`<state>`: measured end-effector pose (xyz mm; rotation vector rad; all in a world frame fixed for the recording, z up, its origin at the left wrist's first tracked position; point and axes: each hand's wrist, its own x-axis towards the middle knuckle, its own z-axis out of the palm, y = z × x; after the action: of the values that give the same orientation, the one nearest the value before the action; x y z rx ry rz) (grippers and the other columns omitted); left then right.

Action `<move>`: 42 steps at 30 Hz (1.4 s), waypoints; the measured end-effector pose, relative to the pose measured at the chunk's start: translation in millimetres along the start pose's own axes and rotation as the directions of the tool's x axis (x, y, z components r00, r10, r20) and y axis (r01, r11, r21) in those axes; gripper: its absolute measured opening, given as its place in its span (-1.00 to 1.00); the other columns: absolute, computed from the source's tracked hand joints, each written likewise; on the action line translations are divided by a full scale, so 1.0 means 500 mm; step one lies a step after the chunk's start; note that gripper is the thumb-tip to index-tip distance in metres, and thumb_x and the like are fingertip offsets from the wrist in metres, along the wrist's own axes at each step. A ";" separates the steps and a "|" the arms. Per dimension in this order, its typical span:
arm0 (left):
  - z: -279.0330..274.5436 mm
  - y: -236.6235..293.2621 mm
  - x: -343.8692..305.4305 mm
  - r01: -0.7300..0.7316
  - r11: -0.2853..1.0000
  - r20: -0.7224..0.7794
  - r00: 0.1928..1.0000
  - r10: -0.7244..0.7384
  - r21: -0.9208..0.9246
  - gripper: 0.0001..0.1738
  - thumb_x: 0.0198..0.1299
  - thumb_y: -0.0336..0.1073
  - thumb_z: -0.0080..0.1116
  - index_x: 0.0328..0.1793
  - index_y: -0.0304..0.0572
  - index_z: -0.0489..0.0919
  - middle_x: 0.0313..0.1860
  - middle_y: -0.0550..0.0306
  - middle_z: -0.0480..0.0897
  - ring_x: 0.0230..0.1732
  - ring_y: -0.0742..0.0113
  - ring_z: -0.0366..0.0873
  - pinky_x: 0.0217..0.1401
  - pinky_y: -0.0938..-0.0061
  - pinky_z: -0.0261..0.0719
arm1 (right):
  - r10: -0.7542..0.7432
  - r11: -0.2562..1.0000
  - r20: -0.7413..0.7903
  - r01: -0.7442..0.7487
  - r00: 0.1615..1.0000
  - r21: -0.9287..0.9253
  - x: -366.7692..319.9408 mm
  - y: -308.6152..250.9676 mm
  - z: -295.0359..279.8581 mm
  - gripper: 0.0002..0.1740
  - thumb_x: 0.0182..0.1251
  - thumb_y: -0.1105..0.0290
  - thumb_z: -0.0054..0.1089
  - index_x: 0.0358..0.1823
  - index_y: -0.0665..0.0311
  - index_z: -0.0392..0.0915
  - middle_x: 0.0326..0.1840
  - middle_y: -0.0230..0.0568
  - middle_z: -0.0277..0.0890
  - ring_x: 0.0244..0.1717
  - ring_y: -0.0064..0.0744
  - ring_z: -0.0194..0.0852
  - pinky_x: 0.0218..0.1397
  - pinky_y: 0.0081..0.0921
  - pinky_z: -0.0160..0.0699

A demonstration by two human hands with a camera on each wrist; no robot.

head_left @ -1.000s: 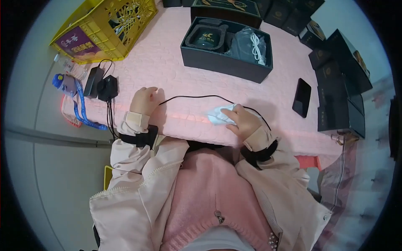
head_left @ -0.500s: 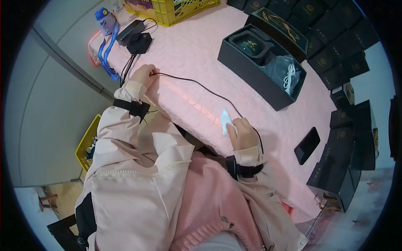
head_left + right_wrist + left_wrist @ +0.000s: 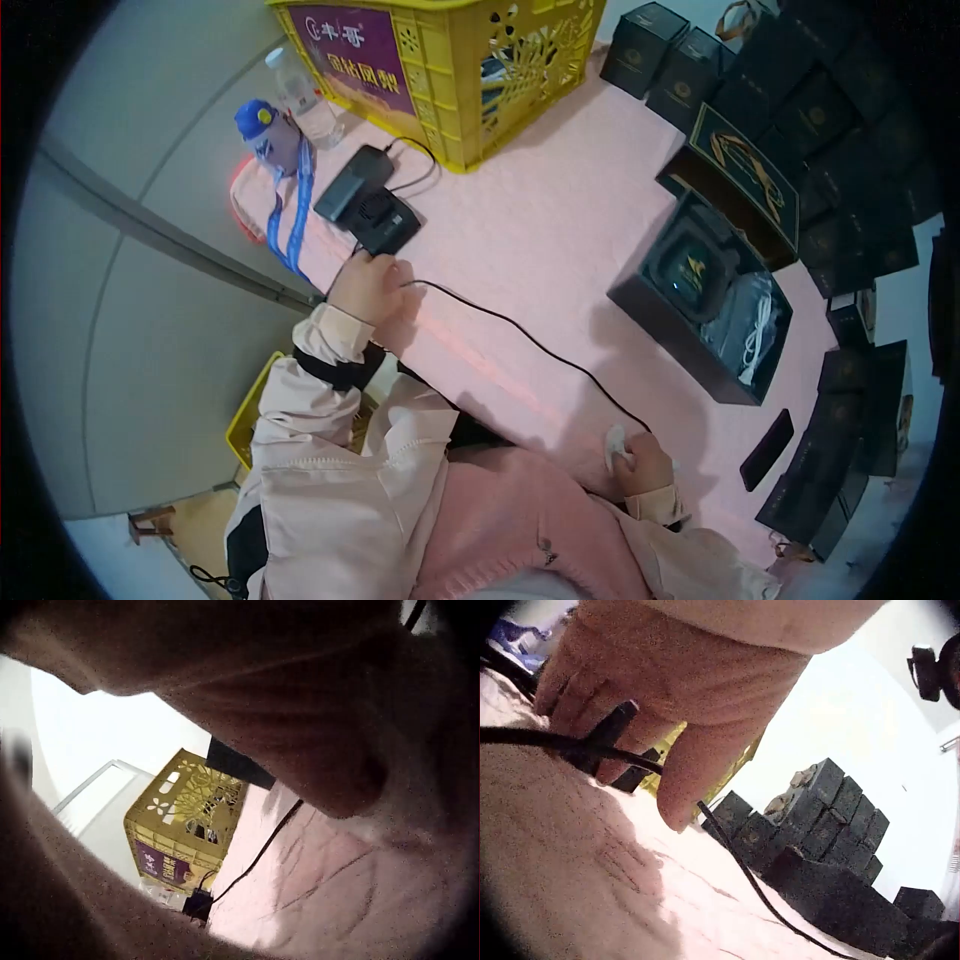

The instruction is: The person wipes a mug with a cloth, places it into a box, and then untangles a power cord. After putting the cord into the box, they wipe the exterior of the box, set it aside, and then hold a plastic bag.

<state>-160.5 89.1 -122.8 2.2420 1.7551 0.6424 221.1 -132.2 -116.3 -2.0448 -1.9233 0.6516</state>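
Observation:
A thin black cable point(image 3: 515, 322) runs across the pink quilted cover between the two hands. Near the left edge, my left hand point(image 3: 368, 287) pinches the cable, which passes between thumb and fingers in the left wrist view. My right hand point(image 3: 648, 468) grips a crumpled white tissue point(image 3: 616, 447) at the front edge, and the cable runs into that hand. Its fingertips are dark and partly hidden in the right wrist view. Just beyond the left hand lie a black boxy device point(image 3: 385, 226) and a black power adapter point(image 3: 353, 184).
A yellow crate point(image 3: 450, 85) stands at the back, beside a clear bottle point(image 3: 305, 100) and a blue-capped bottle point(image 3: 275, 140) with a strap. On the right are an open black box point(image 3: 690, 330) with a white cord point(image 3: 757, 335), a phone point(image 3: 767, 450) and stacked black boxes point(image 3: 820, 200).
The head view has turned and shifted. My right hand has drawn away from the left with the tissue, and a longer stretch of cable shows between the hands. The left hand stays near the left edge.

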 end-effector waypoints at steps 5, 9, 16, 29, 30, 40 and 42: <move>-0.047 -0.041 0.068 -0.163 0.963 0.078 0.980 0.183 -0.214 -0.55 -0.20 -0.06 0.27 -0.29 -0.28 0.50 -0.30 -0.20 0.45 -0.23 -0.12 0.40 -0.21 0.19 0.40 | -0.074 0.997 0.194 0.065 0.978 0.052 0.106 -0.177 -0.070 -0.84 -0.04 0.37 0.11 -0.43 0.29 0.42 -0.43 -0.05 0.35 -0.41 -0.04 0.36 -0.38 -0.28 0.36; -0.113 -0.021 0.125 0.116 0.928 0.532 0.841 0.098 -0.354 -0.53 -0.07 0.01 0.16 -0.21 -0.26 0.51 -0.46 -0.15 0.48 -0.30 -0.06 0.45 -0.18 0.26 0.42 | -0.002 0.990 0.041 -0.003 0.999 0.139 0.192 -0.357 -0.189 -0.85 -0.07 0.40 0.13 -0.49 0.29 0.39 -0.47 -0.06 0.33 -0.44 -0.02 0.32 -0.43 -0.29 0.31; -0.165 -0.107 0.192 -0.199 0.820 0.681 0.472 0.560 -0.536 -0.67 0.10 -0.14 0.02 -0.23 -0.30 0.51 -0.42 0.01 0.56 -0.33 0.24 0.50 -0.26 0.41 0.44 | -0.093 0.917 -0.372 0.225 0.923 0.330 0.269 -0.561 -0.325 -0.91 -0.04 0.51 0.12 -0.51 0.30 0.39 -0.57 -0.16 0.27 -0.56 -0.24 0.25 -0.53 -0.46 0.17; -0.234 0.130 1.006 -0.466 0.885 0.477 0.784 0.397 0.028 -0.62 0.02 0.02 0.07 -0.37 -0.17 0.59 -0.52 0.11 0.58 -0.51 0.34 0.45 -0.45 0.37 0.40 | 0.142 0.890 -0.466 0.093 0.874 0.446 0.321 -0.462 -0.283 -0.91 -0.04 0.56 0.08 -0.55 0.35 0.34 -0.61 -0.22 0.19 -0.57 -0.41 0.16 -0.50 -0.55 0.12; -0.155 0.086 1.046 -0.645 0.764 0.397 0.703 0.590 0.006 -0.64 -0.01 0.01 0.11 -0.41 -0.15 0.59 -0.57 0.09 0.57 -0.56 0.31 0.43 -0.50 0.32 0.39 | 0.148 0.892 -0.483 0.093 0.863 0.442 0.330 -0.447 -0.283 -0.91 -0.04 0.56 0.08 -0.55 0.35 0.34 -0.62 -0.21 0.19 -0.58 -0.39 0.16 -0.50 -0.55 0.13; 0.168 -0.068 1.107 -0.518 0.718 0.669 0.737 0.099 0.464 -0.70 0.01 -0.22 0.01 -0.12 -0.12 0.48 -0.27 -0.11 0.55 -0.20 -0.02 0.52 -0.17 0.21 0.46 | 0.360 0.842 -0.447 -0.079 0.819 0.534 0.345 -0.336 -0.248 -0.86 -0.06 0.53 0.15 -0.54 0.36 0.34 -0.61 -0.11 0.22 -0.59 -0.20 0.21 -0.53 -0.46 0.17; 0.157 -0.060 1.081 -0.473 0.747 0.643 0.762 0.081 0.467 -0.72 0.02 -0.25 -0.01 -0.12 -0.11 0.48 -0.28 -0.11 0.55 -0.19 -0.03 0.52 -0.17 0.20 0.46 | 0.366 0.826 -0.406 -0.091 0.838 0.556 0.353 -0.333 -0.245 -0.86 -0.06 0.53 0.15 -0.54 0.36 0.34 -0.60 -0.11 0.22 -0.59 -0.19 0.21 -0.53 -0.47 0.17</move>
<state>-46.9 623.3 -95.9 2.7276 1.3893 -0.6739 139.6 71.5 44.4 -1.8611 -1.0600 0.5421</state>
